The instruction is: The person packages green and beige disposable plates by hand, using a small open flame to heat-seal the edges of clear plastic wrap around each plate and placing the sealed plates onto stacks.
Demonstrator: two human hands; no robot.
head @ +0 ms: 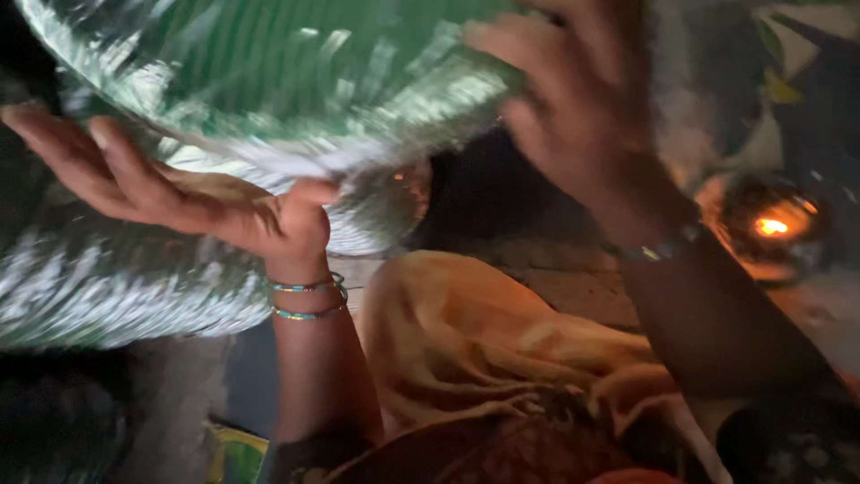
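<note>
Metal dish (269, 81): large, round, shiny and green-tinted, held up close under the camera and motion-blurred; nothing carries it but the hands.
Left hand (170, 193): palm up, fingers spread flat beneath the dish's lower rim, thumb hooked at its edge.
Right hand (582, 108): fingers curled loosely over the far right rim, not pinching.
Grip advice: I judge both hands should sit opposite each other, keeping the dish level.
Surroundings: yellow cloth (475, 350) over the lap; small flame (770, 227) glowing at right.

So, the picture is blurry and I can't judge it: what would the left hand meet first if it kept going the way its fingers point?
Probably nothing: the left hand points up-left under the shiny metal vessel, toward dark background, though depth is unclear.
</note>
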